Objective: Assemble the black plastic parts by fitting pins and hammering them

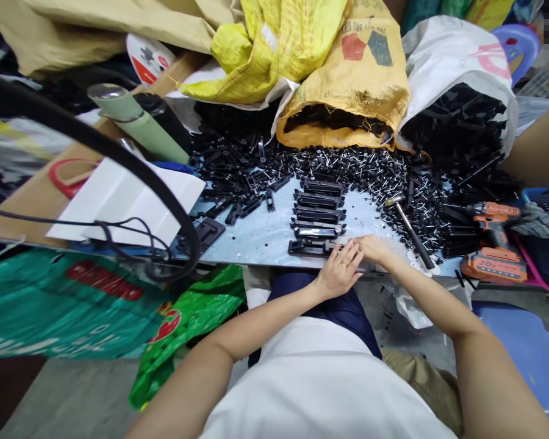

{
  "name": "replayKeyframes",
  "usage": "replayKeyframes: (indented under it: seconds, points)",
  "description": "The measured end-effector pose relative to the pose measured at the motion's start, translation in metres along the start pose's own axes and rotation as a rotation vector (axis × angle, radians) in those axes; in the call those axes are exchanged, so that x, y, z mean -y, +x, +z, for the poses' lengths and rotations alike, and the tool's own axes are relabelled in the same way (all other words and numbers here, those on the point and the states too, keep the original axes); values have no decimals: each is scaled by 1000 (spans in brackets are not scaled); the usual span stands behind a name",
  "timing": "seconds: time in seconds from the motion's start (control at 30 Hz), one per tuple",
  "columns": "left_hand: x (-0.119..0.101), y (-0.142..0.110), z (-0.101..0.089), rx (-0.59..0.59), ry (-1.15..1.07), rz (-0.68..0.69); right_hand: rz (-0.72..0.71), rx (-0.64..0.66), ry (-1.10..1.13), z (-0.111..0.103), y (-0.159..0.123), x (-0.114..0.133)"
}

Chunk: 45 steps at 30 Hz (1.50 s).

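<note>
Several long black plastic parts lie in a column on the light-blue tabletop. The nearest black plastic part sits close to the table's front edge. Over its right end is my left hand, a ring on one finger, with the fingers closed around that end. My right hand meets it from the right, fingers bent and touching the left fingertips. Whatever the right fingers pinch is hidden. A hammer with a black grip lies to the right of my hands.
Behind the column spreads a heap of small black pieces with metal pins. Sacks, one of them orange, stand at the back. An orange cordless drill is at the right. A black cable arcs over white paper and a green bottle.
</note>
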<state>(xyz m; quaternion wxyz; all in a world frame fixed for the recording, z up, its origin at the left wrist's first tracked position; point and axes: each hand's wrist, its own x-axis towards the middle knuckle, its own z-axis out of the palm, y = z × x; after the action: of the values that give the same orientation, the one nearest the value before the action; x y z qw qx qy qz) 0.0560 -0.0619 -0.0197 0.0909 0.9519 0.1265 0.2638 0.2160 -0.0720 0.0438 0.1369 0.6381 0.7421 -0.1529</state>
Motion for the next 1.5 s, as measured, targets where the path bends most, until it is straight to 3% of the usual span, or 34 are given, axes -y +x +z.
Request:
replayKeyframes:
  seconds: [0.07,0.17,0.23,0.37,0.5,0.6,0.67,0.73,0.83,0.9,0.93,1.03,1.1,1.2,1.27,1.33,1.4,1.5]
  points:
    - [-6,4,5,34,8,-45,81,-83,-14,-3,-10,-10]
    - [-16,11,11,108,36,-67,557,-317,-76,0,-36,-33]
    - [-22,16,15,173,51,-56,831,-394,-112,5,-54,-46]
    - [-30,24,24,312,106,-52,873,-337,-97,18,-73,-56]
    - [-29,27,33,350,188,-37,957,-440,150,18,-69,-52]
    - [-27,25,40,307,219,-20,843,-413,614,2,-72,-40]
    - [-26,23,44,270,227,-13,651,-306,916,-17,-81,-23]
    - [-25,22,46,246,239,-8,477,-276,1043,-36,-96,-2]
    - [-25,20,46,253,260,6,373,-496,940,-45,-113,32]
    - [-25,21,44,289,258,9,382,-595,817,-31,-113,49]
    - [-24,22,43,315,249,12,397,-557,752,-20,-109,55]
    - [-25,24,39,391,203,8,472,-259,539,17,-94,57]
    - [-27,26,35,412,168,-12,514,-147,461,30,-89,43]
    - [-26,27,22,377,84,-13,590,-191,436,25,-93,5]
    - [-17,24,4,276,36,-57,705,-233,354,16,-98,-24]
    - [0,16,-20,113,48,-227,799,-323,188,11,-99,-44]
    - [19,4,-46,-11,95,-437,722,-479,56,13,-91,-50]
    - [40,-16,-71,33,36,-452,279,-578,13,22,-63,-31]
